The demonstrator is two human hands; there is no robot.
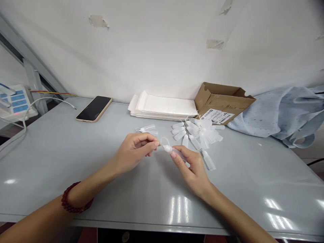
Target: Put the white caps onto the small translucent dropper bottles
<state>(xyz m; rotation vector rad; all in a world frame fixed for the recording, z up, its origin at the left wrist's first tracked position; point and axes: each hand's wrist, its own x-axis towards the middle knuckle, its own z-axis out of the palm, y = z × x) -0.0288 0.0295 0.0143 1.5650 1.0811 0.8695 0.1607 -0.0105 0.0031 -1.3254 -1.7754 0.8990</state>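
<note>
My right hand (pixel 190 166) is closed around a small translucent plastic needle-tip squeeze bottle (pixel 178 153), its white neck and thin tip pointing left. A thin loop strap (pixel 165 139) arches above the neck. At the tip, my left hand (pixel 138 150) pinches with thumb and forefinger; what lies between them is too small to make out. Just beyond the left fingers lie two similar bottles (pixel 149 128), partly covered by that hand. A pile of such bottles (pixel 199 131) is spread beyond my right hand, several with loop straps.
White padded envelopes (pixel 167 104) are stacked against the wall, beside an open cardboard box (pixel 225 101). Pale blue fabric (pixel 275 111) lies at the right. A phone (pixel 95 108) rests at the back left, near a white cable (pixel 54 98) and a power strip (pixel 19 103).
</note>
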